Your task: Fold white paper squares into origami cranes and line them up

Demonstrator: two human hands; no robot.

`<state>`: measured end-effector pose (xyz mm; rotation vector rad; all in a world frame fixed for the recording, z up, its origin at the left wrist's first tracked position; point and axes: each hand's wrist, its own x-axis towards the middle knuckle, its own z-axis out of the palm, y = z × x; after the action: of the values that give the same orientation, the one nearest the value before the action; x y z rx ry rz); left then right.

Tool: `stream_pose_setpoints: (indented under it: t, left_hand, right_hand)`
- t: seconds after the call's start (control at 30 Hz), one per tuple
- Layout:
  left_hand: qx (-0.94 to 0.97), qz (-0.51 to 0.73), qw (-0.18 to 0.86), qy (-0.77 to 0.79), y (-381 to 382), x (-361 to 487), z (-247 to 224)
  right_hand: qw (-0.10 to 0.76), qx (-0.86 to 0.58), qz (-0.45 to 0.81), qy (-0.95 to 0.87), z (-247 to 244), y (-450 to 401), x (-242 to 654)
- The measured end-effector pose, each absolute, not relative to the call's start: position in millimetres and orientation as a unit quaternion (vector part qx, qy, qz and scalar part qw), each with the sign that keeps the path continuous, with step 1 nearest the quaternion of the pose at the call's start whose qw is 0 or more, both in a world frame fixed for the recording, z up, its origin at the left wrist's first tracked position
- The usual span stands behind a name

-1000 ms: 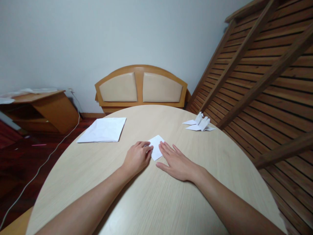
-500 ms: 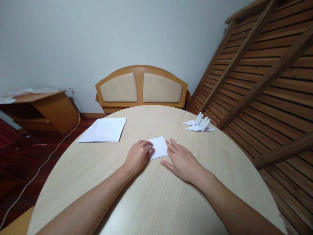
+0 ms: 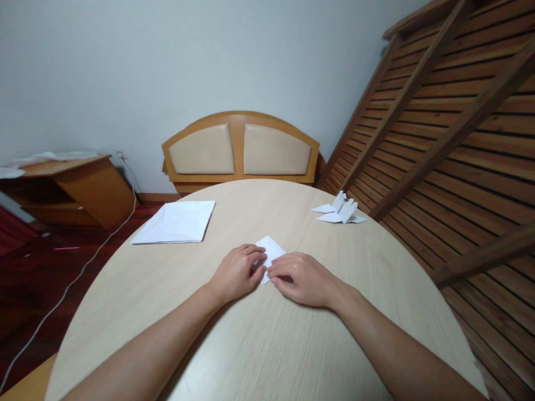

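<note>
A small folded square of white paper (image 3: 270, 246) lies on the table with one corner pointing away from me and one toward me. My left hand (image 3: 240, 271) rests at its left side, fingers bent over the edge, thumb close to the near corner. From the right, my right hand (image 3: 304, 278) has its fingertips and thumb closed at the paper's near right edge. The fingertips of both hands almost meet over the lower part of the paper and cover some of it.
On the round table (image 3: 267, 345), a stack of white paper (image 3: 175, 221) lies at the left. Folded paper birds (image 3: 343, 210) stand at the far right. Beyond are a headboard (image 3: 240, 146), a wooden desk (image 3: 90, 186) and a slatted wooden frame (image 3: 460, 139).
The paper has turned so that a corner now points toward me. My right hand has moved left and its spread fingers have closed in at the paper's near edge.
</note>
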<state>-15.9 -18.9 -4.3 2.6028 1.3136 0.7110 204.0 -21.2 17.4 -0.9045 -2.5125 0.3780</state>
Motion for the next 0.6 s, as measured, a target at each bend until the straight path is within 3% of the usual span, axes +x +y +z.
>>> stream_pose_setpoints:
  t: [0.23, 0.6]
  left_hand:
    - [0.883, 0.198, 0.088, 0.417, -20.3, -26.3, -6.2]
    - [0.892, 0.164, 0.095, 0.411, -23.5, -27.9, -2.0]
  right_hand:
    - [0.258, -0.485, 0.084, -0.831, 3.5, 0.7, 214.1]
    - [0.321, -0.512, 0.188, -0.774, -12.1, 7.2, 212.9]
